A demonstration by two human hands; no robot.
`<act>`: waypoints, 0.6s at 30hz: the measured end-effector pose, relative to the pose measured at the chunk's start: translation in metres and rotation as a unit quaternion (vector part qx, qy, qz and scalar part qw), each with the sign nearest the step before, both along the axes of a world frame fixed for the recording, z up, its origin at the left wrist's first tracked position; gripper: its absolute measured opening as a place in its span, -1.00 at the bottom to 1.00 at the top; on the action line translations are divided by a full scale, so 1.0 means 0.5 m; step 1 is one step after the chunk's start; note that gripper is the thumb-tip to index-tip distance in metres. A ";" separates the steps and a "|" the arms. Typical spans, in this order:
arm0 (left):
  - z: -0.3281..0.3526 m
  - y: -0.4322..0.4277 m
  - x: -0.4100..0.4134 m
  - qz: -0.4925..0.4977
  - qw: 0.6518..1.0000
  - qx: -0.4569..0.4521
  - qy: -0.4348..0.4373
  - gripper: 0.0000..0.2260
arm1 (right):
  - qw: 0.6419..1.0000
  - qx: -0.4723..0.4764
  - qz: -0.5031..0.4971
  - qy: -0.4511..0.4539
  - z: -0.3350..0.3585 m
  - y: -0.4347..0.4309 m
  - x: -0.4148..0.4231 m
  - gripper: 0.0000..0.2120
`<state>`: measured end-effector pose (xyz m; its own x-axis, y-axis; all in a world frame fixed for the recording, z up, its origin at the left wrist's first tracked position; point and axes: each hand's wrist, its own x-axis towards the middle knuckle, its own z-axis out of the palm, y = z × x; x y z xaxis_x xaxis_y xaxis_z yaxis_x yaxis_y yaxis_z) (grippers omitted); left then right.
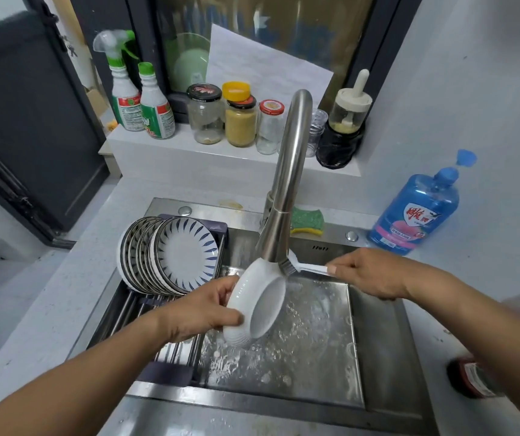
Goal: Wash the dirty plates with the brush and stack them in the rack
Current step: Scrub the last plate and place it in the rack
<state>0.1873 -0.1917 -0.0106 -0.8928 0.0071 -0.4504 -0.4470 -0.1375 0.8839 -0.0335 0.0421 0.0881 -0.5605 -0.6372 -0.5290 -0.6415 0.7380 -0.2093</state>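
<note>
My left hand (pixel 202 313) grips a white plate (pixel 257 305) by its rim and holds it on edge over the sink, its underside turned to the right. My right hand (pixel 368 273) holds the white handle of a brush (pixel 296 267). The dark bristles touch the plate's upper rim just under the tap's spout (pixel 276 243). Several blue-patterned plates (pixel 170 254) stand upright in the roll-up rack (pixel 145 313) that lies over the left part of the sink.
The steel sink (pixel 312 347) holds wet suds. A green sponge (pixel 307 221) lies behind the tap, a blue detergent bottle (pixel 416 209) stands at the right. Jars and spray bottles (pixel 142 99) line the back ledge. A dark jar (pixel 472 379) lies on the right counter.
</note>
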 end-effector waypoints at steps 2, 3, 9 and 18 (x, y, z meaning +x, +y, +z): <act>0.003 0.012 0.000 -0.011 1.000 -0.027 -0.002 -0.51 | 0.998 0.007 0.053 0.041 0.020 -0.008 0.025 -0.64; 0.003 0.017 -0.001 -0.013 0.999 -0.036 -0.001 -0.54 | 0.995 0.010 0.081 0.064 0.033 -0.010 0.042 -0.65; -0.017 0.034 -0.024 0.029 0.999 -0.018 -0.012 -0.54 | 0.965 0.016 0.204 0.166 0.071 -0.030 0.146 -0.61; -0.012 0.046 -0.039 0.186 0.970 0.154 -0.033 -0.60 | 0.967 -0.022 0.180 0.181 0.040 -0.011 0.164 -0.58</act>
